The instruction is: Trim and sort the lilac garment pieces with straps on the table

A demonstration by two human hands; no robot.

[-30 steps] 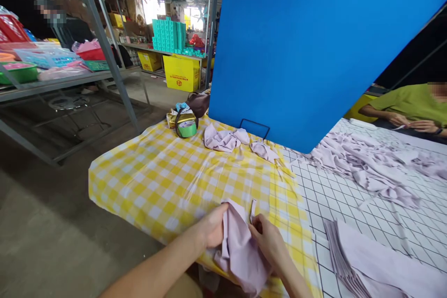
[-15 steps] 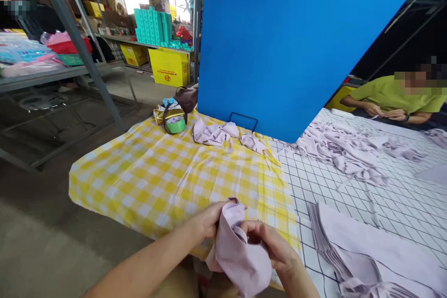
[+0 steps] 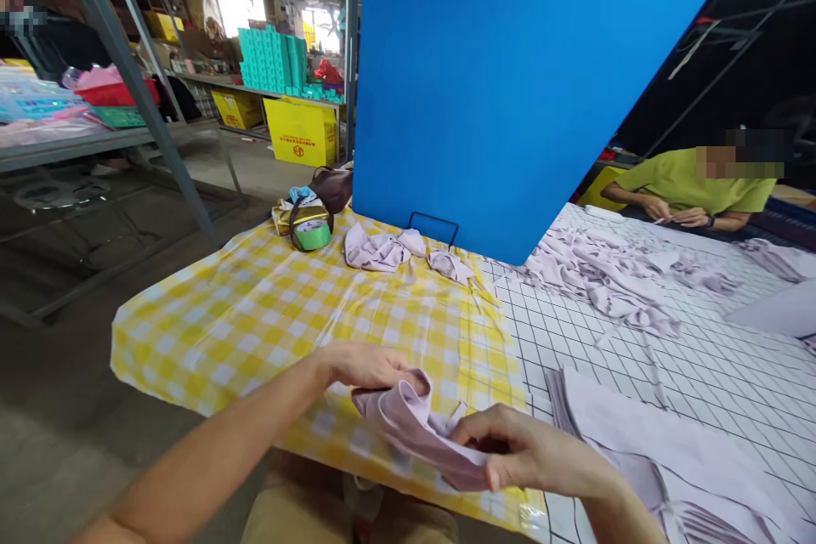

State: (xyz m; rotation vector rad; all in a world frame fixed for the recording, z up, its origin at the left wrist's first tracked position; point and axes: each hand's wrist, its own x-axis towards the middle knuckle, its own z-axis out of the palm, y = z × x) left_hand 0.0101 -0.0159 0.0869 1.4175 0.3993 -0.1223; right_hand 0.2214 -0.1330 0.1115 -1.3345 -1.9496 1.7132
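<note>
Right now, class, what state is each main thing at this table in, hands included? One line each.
Left hand: gripping the lilac fabric piece
Right hand: gripping the same piece
Lilac fabric piece: bunched, held between both hands
Lilac panel stack: layered, lying flat
Lilac fabric heap: crumpled, loose
Blue board: standing upright
Yellow-checked tablecloth: spread out, creased

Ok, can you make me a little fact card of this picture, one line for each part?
Left hand: holds one end of a crumpled lilac cloth
Right hand: grips the cloth's other end
Table covers: yellow checked cover under the work; white grid cover to the right
Near right: layered stack of lilac pieces
Far right: loose lilac heap, with a person in a green top behind it
Far side: big blue board standing up
Left of board: roll of green tape
</note>
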